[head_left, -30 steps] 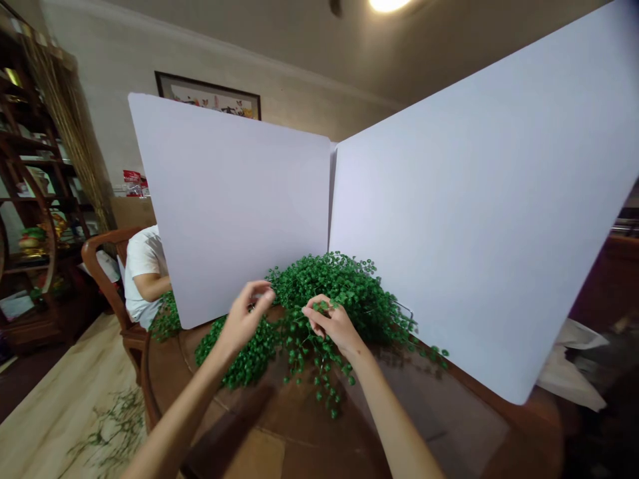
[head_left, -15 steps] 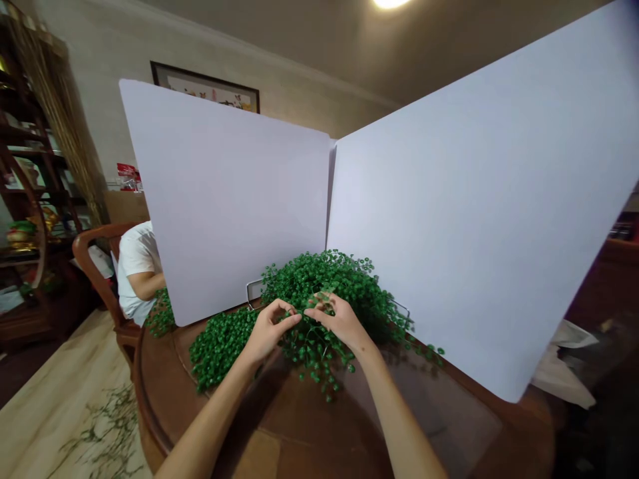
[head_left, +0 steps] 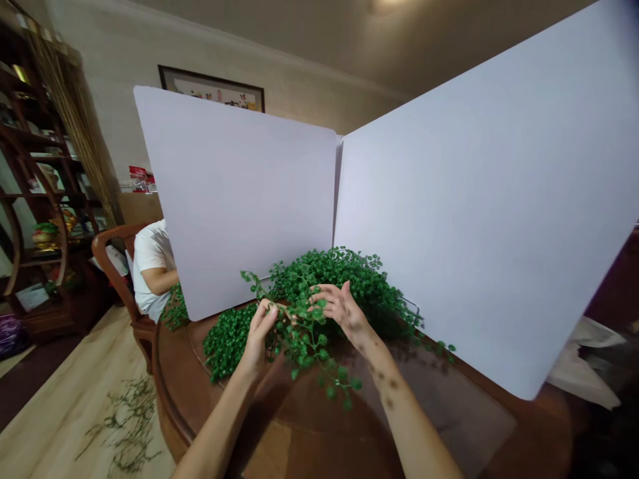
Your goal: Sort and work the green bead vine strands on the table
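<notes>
A green sprig (head_left: 302, 339) with small rounded leaves is raised over the round wooden table (head_left: 279, 426). My left hand (head_left: 259, 329) pinches its stem between thumb and fingers, and one tip sticks up to the left. To the right of the stem, my right hand (head_left: 344, 313) has its fingers stretched out and apart, close behind the leaves; whether they touch is unclear. Beyond both hands lies a large heap of green foliage (head_left: 344, 263). A smaller clump of bead-like green pieces (head_left: 227, 346) rests left of my left hand.
Two tall white panels (head_left: 244, 199) meet behind the heap, with wire supports (head_left: 412, 305) at their feet. A person in a white sleeve (head_left: 152, 256) sits past the left panel by a wooden chair (head_left: 120, 236). Stem scraps (head_left: 127, 426) litter the floor.
The sprig has come up out of the heap in my left hand. My right hand has opened, its fingers spreading away from the stem. The view has shifted slightly left.
</notes>
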A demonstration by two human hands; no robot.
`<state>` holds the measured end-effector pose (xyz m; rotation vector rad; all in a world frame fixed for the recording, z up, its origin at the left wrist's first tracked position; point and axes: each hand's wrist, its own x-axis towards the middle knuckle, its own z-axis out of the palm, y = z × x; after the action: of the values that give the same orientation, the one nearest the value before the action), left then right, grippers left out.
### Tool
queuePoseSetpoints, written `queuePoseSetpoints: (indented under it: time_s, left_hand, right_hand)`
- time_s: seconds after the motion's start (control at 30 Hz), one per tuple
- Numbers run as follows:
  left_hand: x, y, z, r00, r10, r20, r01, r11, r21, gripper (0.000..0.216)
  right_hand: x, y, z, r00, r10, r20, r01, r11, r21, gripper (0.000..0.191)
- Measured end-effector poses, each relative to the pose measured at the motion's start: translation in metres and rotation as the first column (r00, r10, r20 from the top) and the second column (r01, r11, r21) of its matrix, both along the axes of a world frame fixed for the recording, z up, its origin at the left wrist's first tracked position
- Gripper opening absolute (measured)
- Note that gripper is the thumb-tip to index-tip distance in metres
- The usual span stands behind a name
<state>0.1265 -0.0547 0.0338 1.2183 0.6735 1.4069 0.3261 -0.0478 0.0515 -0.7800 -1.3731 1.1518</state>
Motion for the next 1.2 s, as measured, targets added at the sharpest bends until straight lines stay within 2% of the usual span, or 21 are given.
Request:
queuePoseSetpoints:
  time_s: [0.07, 0.17, 0.27, 0.33, 0.43, 0.53, 0.67, 0.73, 0.8, 0.87, 0.9, 0.93, 0.97, 1.0, 1.03, 1.07, 1.1, 1.2]
  left_hand:
    - [-0.001, -0.007, -0.007, 0.999, 0.000, -0.046, 0.003, 0.999, 0.046, 0.028]
    - [-0.003, -0.020, -0.017, 0.989, 0.070, -0.128, -0.059, 0.994, 0.094, 0.030]
    - [-0.004, -0.036, -0.026, 0.965, 0.187, -0.183, -0.171, 0.980, 0.101, 0.030]
    - [-0.004, -0.044, -0.030, 0.948, 0.204, -0.243, -0.178, 0.976, 0.125, 0.031]
    - [-0.002, -0.052, -0.033, 0.927, 0.084, -0.365, -0.028, 0.987, 0.158, 0.034]
    - [-0.002, -0.054, -0.035, 0.887, -0.102, -0.450, 0.169, 0.979, 0.111, 0.039]
    - [-0.004, -0.055, -0.039, 0.808, -0.399, -0.434, 0.412, 0.909, -0.069, 0.040]
    - [-0.006, -0.055, -0.040, 0.794, -0.454, -0.405, 0.459, 0.884, -0.090, 0.040]
    - [-0.008, -0.054, -0.041, 0.809, -0.439, -0.391, 0.456, 0.888, -0.054, 0.041]
    - [-0.009, -0.053, -0.043, 0.827, -0.401, -0.394, 0.423, 0.905, -0.034, 0.042]
    - [-0.009, -0.052, -0.044, 0.831, -0.382, -0.404, 0.400, 0.915, -0.042, 0.043]
    - [-0.009, -0.051, -0.045, 0.833, -0.362, -0.417, 0.375, 0.925, -0.054, 0.045]
    - [-0.009, -0.051, -0.046, 0.835, -0.342, -0.432, 0.350, 0.935, -0.063, 0.047]
    - [-0.009, -0.051, -0.046, 0.834, -0.324, -0.447, 0.331, 0.941, -0.064, 0.049]
    - [-0.008, -0.051, -0.046, 0.832, -0.310, -0.459, 0.319, 0.946, -0.060, 0.051]
    - [-0.008, -0.052, -0.046, 0.832, -0.300, -0.467, 0.314, 0.948, -0.052, 0.052]
    - [-0.007, -0.052, -0.046, 0.831, -0.295, -0.472, 0.312, 0.949, -0.044, 0.053]
    - [-0.005, -0.054, -0.043, 0.824, -0.292, -0.485, 0.321, 0.947, -0.026, 0.052]
  right_hand:
    - [-0.008, -0.011, 0.001, 0.997, 0.071, -0.008, -0.071, 0.997, -0.025, 0.082]
    - [-0.018, -0.036, -0.003, 0.987, 0.139, -0.082, -0.144, 0.988, -0.054, 0.090]
    - [-0.022, -0.065, -0.017, 0.981, 0.122, -0.152, -0.132, 0.989, -0.061, 0.099]
    - [-0.019, -0.080, -0.030, 0.988, 0.101, -0.119, -0.110, 0.991, -0.076, 0.094]
    - [-0.010, -0.089, -0.045, 1.000, 0.027, -0.010, -0.028, 0.994, -0.106, 0.069]
    - [0.002, -0.085, -0.053, 0.982, -0.187, -0.013, 0.185, 0.979, -0.081, 0.046]
    - [0.015, -0.075, -0.057, 0.886, -0.419, -0.197, 0.411, 0.908, -0.083, 0.042]
    - [0.021, -0.071, -0.058, 0.843, -0.474, -0.256, 0.452, 0.881, -0.142, 0.046]
    - [0.027, -0.071, -0.059, 0.809, -0.523, -0.268, 0.478, 0.851, -0.219, 0.050]
    - [0.030, -0.078, -0.062, 0.739, -0.625, -0.250, 0.563, 0.778, -0.280, 0.050]
    - [0.029, -0.085, -0.063, 0.662, -0.709, -0.243, 0.650, 0.705, -0.284, 0.049]
    - [0.026, -0.095, -0.063, 0.559, -0.794, -0.237, 0.750, 0.607, -0.265, 0.045]
    - [0.020, -0.107, -0.064, 0.420, -0.873, -0.247, 0.852, 0.473, -0.226, 0.042]
    - [0.012, -0.121, -0.064, 0.316, -0.910, -0.269, 0.919, 0.364, -0.151, 0.038]
    - [0.000, -0.136, -0.064, 0.259, -0.929, -0.264, 0.955, 0.287, -0.073, 0.035]
    - [-0.013, -0.150, -0.064, 0.251, -0.940, -0.231, 0.965, 0.260, -0.010, 0.033]
    - [-0.028, -0.162, -0.063, 0.311, -0.933, -0.183, 0.950, 0.308, 0.044, 0.032]
    - [-0.068, -0.177, -0.064, 0.593, -0.805, 0.020, 0.803, 0.592, 0.064, 0.035]
